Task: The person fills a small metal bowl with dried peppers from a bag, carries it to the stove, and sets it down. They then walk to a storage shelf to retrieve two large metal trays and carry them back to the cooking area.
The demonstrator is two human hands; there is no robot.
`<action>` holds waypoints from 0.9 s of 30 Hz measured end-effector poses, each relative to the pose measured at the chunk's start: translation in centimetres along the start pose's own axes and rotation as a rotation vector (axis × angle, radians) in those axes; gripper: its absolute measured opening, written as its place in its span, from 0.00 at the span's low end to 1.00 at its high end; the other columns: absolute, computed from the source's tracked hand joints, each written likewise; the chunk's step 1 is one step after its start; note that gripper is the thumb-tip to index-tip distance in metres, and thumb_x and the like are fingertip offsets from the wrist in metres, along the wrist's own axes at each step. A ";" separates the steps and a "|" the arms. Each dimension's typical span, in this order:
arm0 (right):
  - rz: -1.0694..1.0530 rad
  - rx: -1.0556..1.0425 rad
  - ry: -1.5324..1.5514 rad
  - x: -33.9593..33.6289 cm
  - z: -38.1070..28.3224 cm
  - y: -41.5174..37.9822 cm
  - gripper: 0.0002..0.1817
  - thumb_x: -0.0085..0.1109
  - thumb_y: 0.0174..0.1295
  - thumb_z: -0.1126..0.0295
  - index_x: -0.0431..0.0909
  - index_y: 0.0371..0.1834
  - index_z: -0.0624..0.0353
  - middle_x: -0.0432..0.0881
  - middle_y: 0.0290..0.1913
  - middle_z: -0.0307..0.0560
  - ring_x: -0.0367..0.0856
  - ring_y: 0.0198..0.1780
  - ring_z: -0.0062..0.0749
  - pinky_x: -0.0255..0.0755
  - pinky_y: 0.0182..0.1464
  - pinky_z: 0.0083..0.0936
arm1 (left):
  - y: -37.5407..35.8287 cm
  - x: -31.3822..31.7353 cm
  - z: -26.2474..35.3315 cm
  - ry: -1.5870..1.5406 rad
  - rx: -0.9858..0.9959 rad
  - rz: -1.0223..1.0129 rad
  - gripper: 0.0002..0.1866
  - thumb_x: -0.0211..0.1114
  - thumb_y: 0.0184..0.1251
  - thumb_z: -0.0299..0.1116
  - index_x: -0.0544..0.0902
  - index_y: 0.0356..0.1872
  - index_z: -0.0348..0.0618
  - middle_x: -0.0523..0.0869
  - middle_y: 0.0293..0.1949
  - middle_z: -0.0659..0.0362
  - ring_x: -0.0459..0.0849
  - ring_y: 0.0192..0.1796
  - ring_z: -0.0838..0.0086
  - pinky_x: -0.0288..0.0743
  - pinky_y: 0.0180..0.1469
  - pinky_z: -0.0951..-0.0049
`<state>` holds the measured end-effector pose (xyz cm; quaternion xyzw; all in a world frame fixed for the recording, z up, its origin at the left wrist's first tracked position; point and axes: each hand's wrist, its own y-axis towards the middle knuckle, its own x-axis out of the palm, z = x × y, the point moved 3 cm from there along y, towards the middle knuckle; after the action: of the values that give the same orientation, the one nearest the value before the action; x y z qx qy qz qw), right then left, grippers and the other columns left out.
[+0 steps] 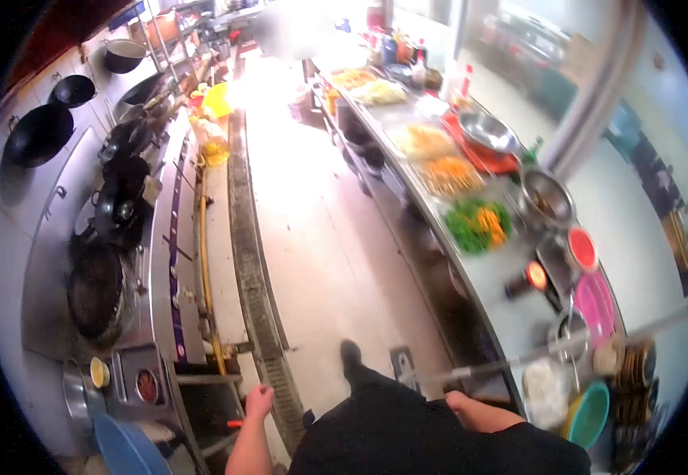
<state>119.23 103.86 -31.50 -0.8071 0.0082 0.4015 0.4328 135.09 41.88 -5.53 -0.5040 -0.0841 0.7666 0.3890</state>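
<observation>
My left hand (260, 400) hangs low over the floor drain, its fingers curled into a loose fist with nothing showing in them. A short red object (235, 423) shows just left of that forearm, by the metal shelf frame (209, 380). My right hand (458, 402) is at my side against the dark clothing (391, 435), and its fingers are mostly hidden. Closest to it is the edge of the long steel counter (482, 305) on the right. One dark shoe (350, 353) stands forward on the pale tiled floor (320, 269).
Left: a stove with woks (97, 289), more woks (39, 136) on the wall, a blue basin (128, 447). A grated drain (258, 277) runs alongside. The right counter bears chopped greens (474, 226), shredded vegetables (448, 176), steel bowls (547, 198), a pink basin (594, 307).
</observation>
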 end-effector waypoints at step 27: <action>-0.080 0.417 0.475 -76.6 1.1 62.5 0.17 0.54 0.52 0.57 0.79 0.40 0.54 0.81 0.38 0.51 0.79 0.39 0.44 0.71 0.43 0.33 | 90.9 -35.3 56.5 0.009 0.150 -0.002 0.19 0.59 0.53 0.43 0.78 0.43 0.42 0.82 0.41 0.51 0.79 0.46 0.59 0.72 0.49 0.65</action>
<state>44.03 39.96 -24.90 -0.7720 0.1593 0.1740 0.5903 47.87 -29.43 -0.89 -0.4768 -0.0253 0.7681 0.4267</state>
